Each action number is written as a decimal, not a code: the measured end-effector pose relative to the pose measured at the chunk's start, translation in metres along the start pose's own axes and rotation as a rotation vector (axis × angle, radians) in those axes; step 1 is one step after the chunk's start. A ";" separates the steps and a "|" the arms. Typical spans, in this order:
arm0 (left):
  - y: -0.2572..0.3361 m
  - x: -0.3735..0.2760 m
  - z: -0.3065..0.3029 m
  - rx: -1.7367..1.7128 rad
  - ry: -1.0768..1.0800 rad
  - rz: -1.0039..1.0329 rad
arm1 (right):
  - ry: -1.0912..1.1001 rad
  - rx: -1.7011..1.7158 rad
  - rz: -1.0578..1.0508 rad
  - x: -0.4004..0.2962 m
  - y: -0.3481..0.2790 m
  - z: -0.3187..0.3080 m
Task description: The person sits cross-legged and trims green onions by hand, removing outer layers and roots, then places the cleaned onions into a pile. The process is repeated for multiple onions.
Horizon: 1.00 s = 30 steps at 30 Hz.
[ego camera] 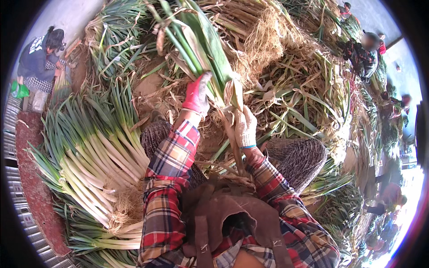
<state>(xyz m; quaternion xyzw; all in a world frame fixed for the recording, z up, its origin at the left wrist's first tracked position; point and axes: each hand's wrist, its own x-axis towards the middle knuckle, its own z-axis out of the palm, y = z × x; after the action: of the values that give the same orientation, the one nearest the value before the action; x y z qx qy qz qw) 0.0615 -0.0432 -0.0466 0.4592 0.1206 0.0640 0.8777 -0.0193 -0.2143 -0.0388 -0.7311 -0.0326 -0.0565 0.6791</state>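
Note:
My left hand [198,95], in a pink and grey glove, grips a large scallion [214,57] around its green leaves. Dry outer leaves [234,92] hang off this stalk where my right hand [245,128], in a white knitted glove, pinches them. The stalk's lower part runs down toward my brown apron [234,204], and its root end lies near the apron's top edge. To the left of my knee rests a pile of cleaned scallions [104,157], white stems and roots toward me, green tops pointing away.
Untrimmed scallions with dry roots [264,37] lie ahead. Stripped leaves [301,97] litter the ground at the right. A green scallion heap [114,43] stands at the far left, near a crouching person [40,63]. A reddish board [37,181] borders the left side, beside plastic crates [23,204].

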 end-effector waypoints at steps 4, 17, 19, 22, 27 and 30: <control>0.041 0.005 0.000 -0.198 0.177 0.053 | 0.052 0.260 0.171 -0.006 -0.025 0.006; 0.120 0.029 -0.070 -0.389 0.185 0.184 | -0.487 -1.258 0.110 -0.110 -0.010 -0.202; 0.121 0.022 -0.063 -0.278 0.240 0.116 | -0.571 -1.300 0.075 -0.095 -0.013 -0.199; 0.084 0.024 -0.075 -0.266 0.236 0.074 | -0.420 -1.062 0.138 -0.035 -0.060 -0.135; 0.017 0.052 -0.079 -0.073 0.029 0.065 | -0.368 -0.570 -0.400 0.007 -0.102 -0.006; 0.039 0.019 -0.042 0.012 -0.030 -0.121 | -0.374 -0.805 -0.510 0.027 -0.088 0.055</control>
<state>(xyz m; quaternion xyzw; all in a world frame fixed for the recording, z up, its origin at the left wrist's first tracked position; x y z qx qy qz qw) 0.0685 0.0167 -0.0413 0.4572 0.1352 0.0030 0.8790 -0.0012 -0.1533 0.0482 -0.9011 -0.3067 -0.0967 0.2910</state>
